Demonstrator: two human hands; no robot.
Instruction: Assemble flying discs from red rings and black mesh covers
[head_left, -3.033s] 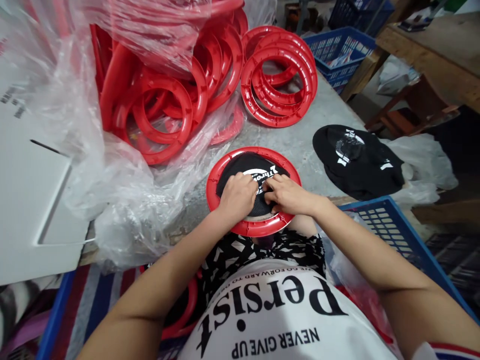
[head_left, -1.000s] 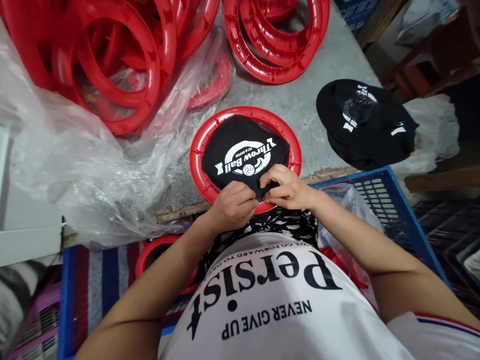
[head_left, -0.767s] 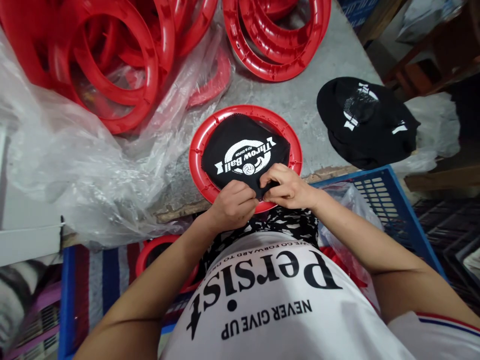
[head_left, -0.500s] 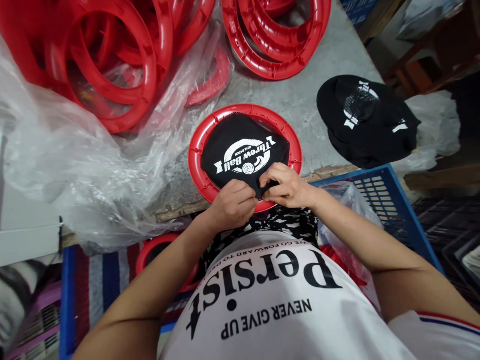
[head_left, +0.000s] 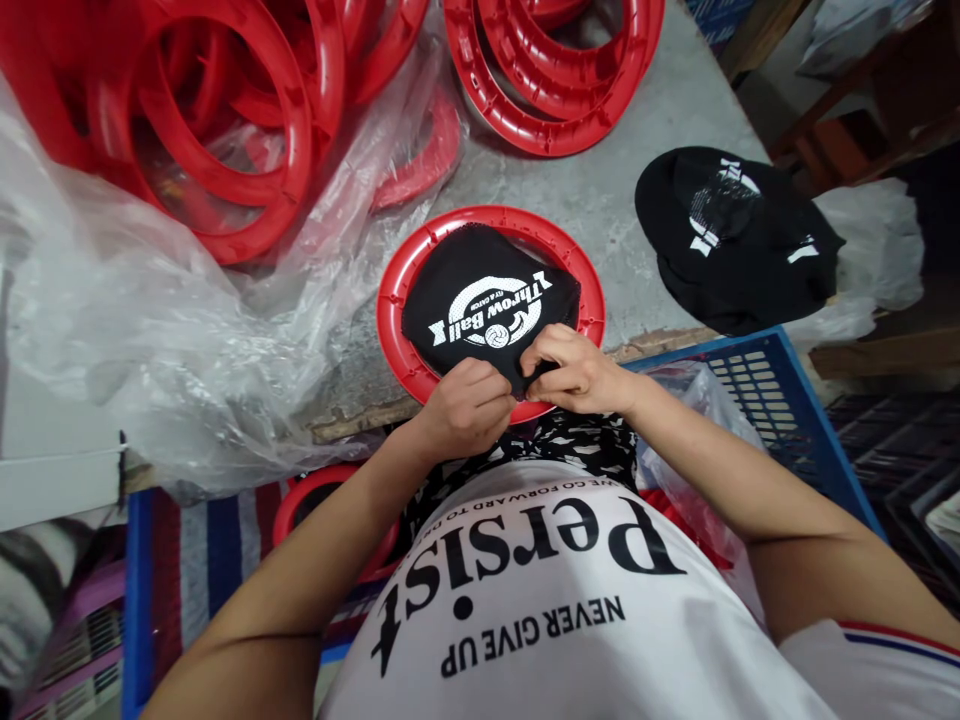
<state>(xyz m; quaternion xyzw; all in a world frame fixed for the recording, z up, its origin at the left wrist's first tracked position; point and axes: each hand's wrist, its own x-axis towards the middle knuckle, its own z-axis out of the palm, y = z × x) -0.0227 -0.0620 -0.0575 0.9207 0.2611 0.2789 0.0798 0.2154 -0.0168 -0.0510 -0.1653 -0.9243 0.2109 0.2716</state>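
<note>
Landmark: red ring (head_left: 391, 300), flat on the surface (head_left: 592, 220), near rim over its edge.

- Black cloth (head_left: 427, 290) inside the ring, print up, spread over most of the opening. Gap at the ring's far-right inner side. Near edge gathered at the near rim.
- Left hand (head_left: 466, 405): grip closed, fingers curled, pinching cloth at the ring's near rim. Right hand (head_left: 574, 370): grip closed, thumb and fingers on the same gathered edge, just beside. Cannot tell if either also has the rim.
- Progress, judged: partway. Cloth laid in; near edge in hand, far-right side unfilled. Fastening not visible.
- Beyond the ring: red ring stack (head_left: 547, 137). Left and beyond: red ring heap (head_left: 296, 170), partly in clear plastic.
- Right of it: more black cloth (head_left: 757, 290), apparently unmounted.
- Below left: another red ring (head_left: 289, 510), dark material inside.
</note>
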